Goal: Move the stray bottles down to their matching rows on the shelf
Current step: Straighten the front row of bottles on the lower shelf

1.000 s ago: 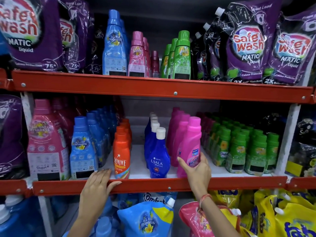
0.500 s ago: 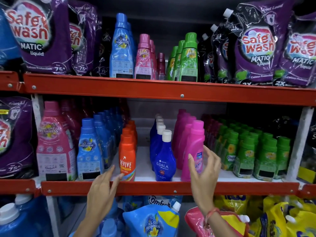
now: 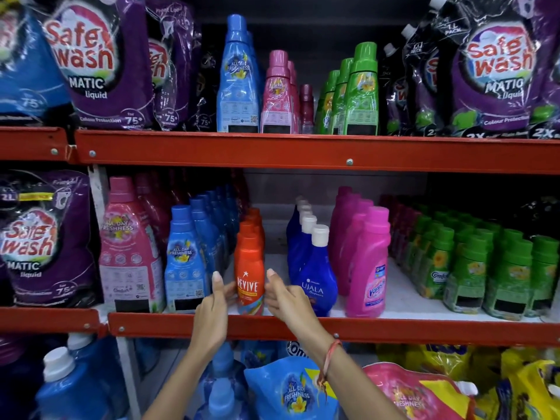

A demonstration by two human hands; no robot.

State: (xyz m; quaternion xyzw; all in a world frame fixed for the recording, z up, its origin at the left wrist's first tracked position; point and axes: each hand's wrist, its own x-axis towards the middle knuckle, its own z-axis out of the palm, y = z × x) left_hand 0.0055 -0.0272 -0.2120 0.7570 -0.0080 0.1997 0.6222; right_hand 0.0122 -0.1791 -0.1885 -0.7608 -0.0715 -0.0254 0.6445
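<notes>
On the upper shelf stand a tall blue bottle [image 3: 238, 77], pink bottles [image 3: 277, 95], a small maroon bottle [image 3: 306, 107] and green bottles [image 3: 360, 92]. The middle shelf holds rows: big pink [image 3: 127, 247], blue [image 3: 185, 259], orange Revive [image 3: 249, 274], dark blue Ujala [image 3: 315, 268], pink Vanish [image 3: 368, 268], maroon [image 3: 397, 225], green Comfort [image 3: 466, 268]. My left hand [image 3: 215, 304] presses the front Revive bottle's left side. My right hand [image 3: 288, 298] cups its right side. The bottle stands upright on the shelf between them.
Red shelf rails [image 3: 348, 153] [image 3: 394, 330] run across the front. Purple Safe Wash pouches [image 3: 100, 65] [image 3: 497, 74] flank the upper bottles, another [image 3: 39, 237] sits at the middle left. Blue [image 3: 291, 392], pink and yellow refill pouches and blue jugs [image 3: 69, 386] fill the lower shelf.
My right hand left the pink Vanish bottle and moved left to the Revive bottle. My left hand rose from the shelf rail to the bottle's other side.
</notes>
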